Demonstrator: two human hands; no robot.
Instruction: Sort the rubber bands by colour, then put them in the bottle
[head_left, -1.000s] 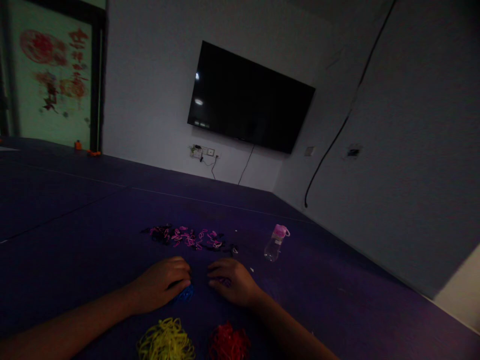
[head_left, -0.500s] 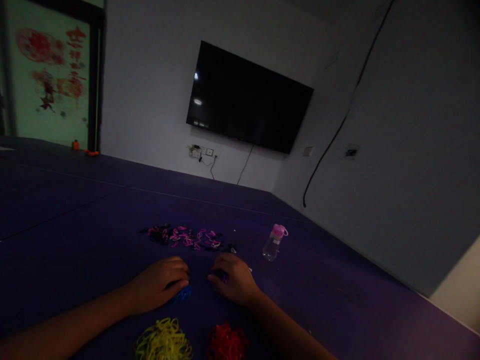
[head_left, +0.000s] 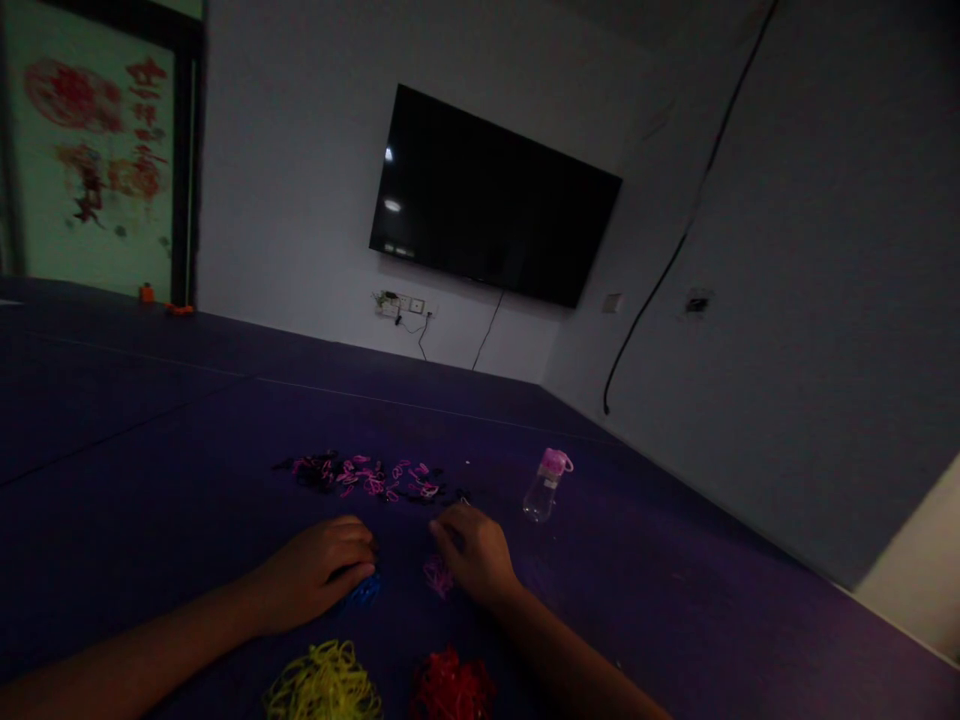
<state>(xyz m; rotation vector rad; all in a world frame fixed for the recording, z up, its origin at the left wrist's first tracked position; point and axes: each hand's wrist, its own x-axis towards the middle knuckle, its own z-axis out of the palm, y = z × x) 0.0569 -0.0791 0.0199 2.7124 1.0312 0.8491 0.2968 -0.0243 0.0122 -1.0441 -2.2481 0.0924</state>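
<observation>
My left hand (head_left: 322, 570) rests on the purple surface, its fingers curled over the edge of a small blue pile (head_left: 365, 588); what is under the fingertips is hidden. Just right of a small purple-pink pile (head_left: 437, 576) is my right hand (head_left: 471, 548), thumb and fingers bent close together, their tips too dark to show any held item. Nearest me lie a yellow pile of bands (head_left: 324, 685) and a red pile (head_left: 452, 686). Beyond both hands spreads a loose scatter of pink and black bands (head_left: 373, 480).
A clear bottle with a pink lid (head_left: 547, 486) stands right of the scatter. Small orange objects (head_left: 178, 310) lie far left. A dark television (head_left: 495, 200) hangs on the wall, with a black cable (head_left: 660, 280) right of it.
My right hand has shifted slightly right and its fingers have drawn off the purple-pink pile, which now shows in full. My left hand has hardly moved.
</observation>
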